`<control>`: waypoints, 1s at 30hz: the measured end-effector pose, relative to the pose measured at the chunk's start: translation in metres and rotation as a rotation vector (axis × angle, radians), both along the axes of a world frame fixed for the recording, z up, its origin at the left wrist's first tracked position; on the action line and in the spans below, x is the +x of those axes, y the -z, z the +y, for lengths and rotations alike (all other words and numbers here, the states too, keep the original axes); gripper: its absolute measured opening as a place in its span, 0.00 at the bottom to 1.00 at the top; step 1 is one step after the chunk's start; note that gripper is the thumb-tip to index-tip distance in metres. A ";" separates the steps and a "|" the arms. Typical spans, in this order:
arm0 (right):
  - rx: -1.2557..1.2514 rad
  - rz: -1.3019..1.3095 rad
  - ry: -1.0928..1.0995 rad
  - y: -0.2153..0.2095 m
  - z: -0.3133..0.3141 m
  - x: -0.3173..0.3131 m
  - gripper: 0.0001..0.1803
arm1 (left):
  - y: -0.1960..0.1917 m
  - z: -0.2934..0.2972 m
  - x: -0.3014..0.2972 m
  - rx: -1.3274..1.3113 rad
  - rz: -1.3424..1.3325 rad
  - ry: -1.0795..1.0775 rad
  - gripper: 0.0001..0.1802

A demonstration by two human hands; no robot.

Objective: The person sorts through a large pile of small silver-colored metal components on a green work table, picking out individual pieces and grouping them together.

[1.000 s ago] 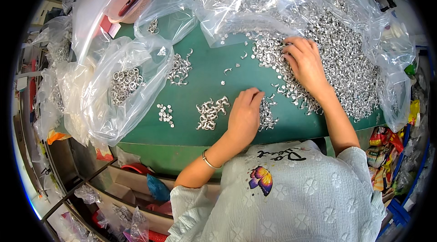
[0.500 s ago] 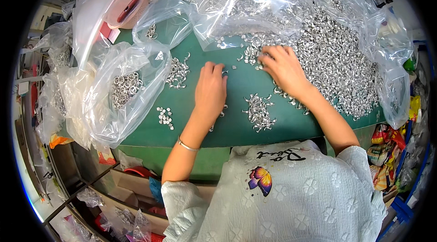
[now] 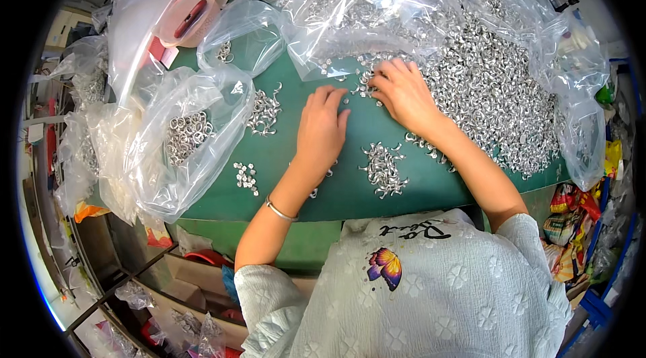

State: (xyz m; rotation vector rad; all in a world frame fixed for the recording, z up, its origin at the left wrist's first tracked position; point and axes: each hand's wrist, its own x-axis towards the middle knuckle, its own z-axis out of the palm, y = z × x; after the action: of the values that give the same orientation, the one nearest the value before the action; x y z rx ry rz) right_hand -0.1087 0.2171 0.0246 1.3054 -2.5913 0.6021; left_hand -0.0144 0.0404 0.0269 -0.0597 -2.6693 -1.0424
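My left hand point(image 3: 321, 128) is over the green table point(image 3: 279, 149), its thumb apart from the bent fingers. Beside its index finger lies a small silver piece point(image 3: 346, 101); nothing shows between finger and thumb. At the left edge of a large heap of small silver curved metal pieces point(image 3: 494, 89), my right hand point(image 3: 408, 97) has its fingers spread and bent down to the scattered pieces. Its fingertips partly cover what they touch. Between my forearms is a small pile of curved pieces point(image 3: 384, 168). Several pieces are partly hidden by my left wrist.
Left of my left hand are another small pile point(image 3: 264, 112) and a cluster of small chunky pieces point(image 3: 246, 178). An open plastic bag point(image 3: 232, 105) holds silver rings point(image 3: 188, 136). Clear plastic sheeting point(image 3: 316, 28) covers the far pieces. A pink basket point(image 3: 212, 18) stands far left.
My left hand has shifted slightly right, and its thumb now stands out from the fingers. My right hand has moved a little left and away from me along the heap's edge.
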 end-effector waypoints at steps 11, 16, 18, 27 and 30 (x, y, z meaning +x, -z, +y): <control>0.019 -0.019 0.071 -0.012 0.001 0.013 0.08 | -0.011 0.001 0.027 -0.150 -0.063 -0.052 0.15; -0.006 -0.041 0.022 -0.013 0.003 0.020 0.06 | -0.002 -0.011 0.033 -0.182 -0.125 -0.055 0.12; -0.091 0.025 0.036 -0.014 0.013 0.024 0.05 | 0.000 -0.017 0.035 -0.168 -0.092 -0.065 0.10; -0.089 -0.179 -0.109 -0.013 0.019 0.024 0.07 | 0.010 -0.018 0.011 0.079 0.002 -0.096 0.12; -0.034 -0.010 0.067 -0.006 -0.002 0.006 0.08 | 0.001 0.000 0.004 0.077 0.049 -0.015 0.13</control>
State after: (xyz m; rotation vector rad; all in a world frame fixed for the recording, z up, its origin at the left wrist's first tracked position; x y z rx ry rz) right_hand -0.1025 0.2155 0.0308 1.2034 -2.6094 0.6403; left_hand -0.0107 0.0403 0.0256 -0.0489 -2.5794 -1.1238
